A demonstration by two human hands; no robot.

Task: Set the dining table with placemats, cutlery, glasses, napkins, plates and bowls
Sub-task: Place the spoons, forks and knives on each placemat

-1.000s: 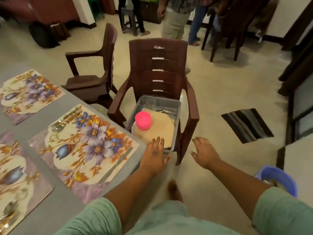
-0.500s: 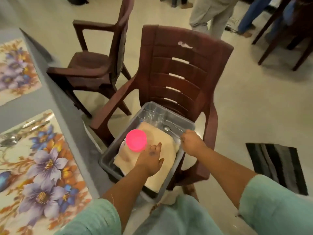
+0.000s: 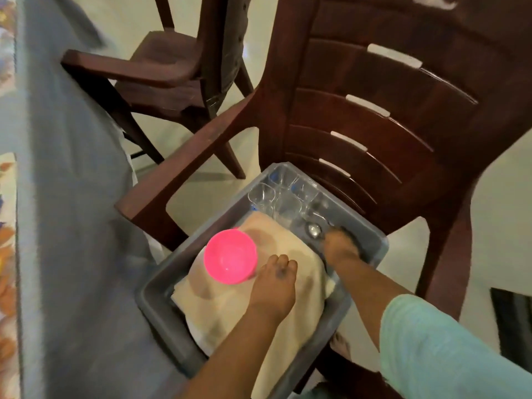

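Grey plastic forms the bin (image 3: 161,286) on the seat of the brown chair (image 3: 374,116), and every place below is given from that bin. Inside, at its far end toward the chair back, clear glasses (image 3: 276,197) stand upright, mouths up; they are likely light but slippery and breakable, best taken round the wall one at a time. Just nearer than the glasses lies a spoon (image 3: 313,230), its bowl facing up and its handle running toward the bin's right wall under the right hand (image 3: 342,246); that hand is blurred, fingers down on the cutlery, and whether it has closed on anything I cannot tell. A spoon is stiff and thin, so pinching the handle should serve. Over the near half spreads a soft beige cloth (image 3: 282,321) with a pink bowl (image 3: 230,256) on it, mouth up. The left hand (image 3: 273,286) rests flat on the cloth just beside the bowl, grasping nothing. Left of the bin runs the grey surface (image 3: 72,226).
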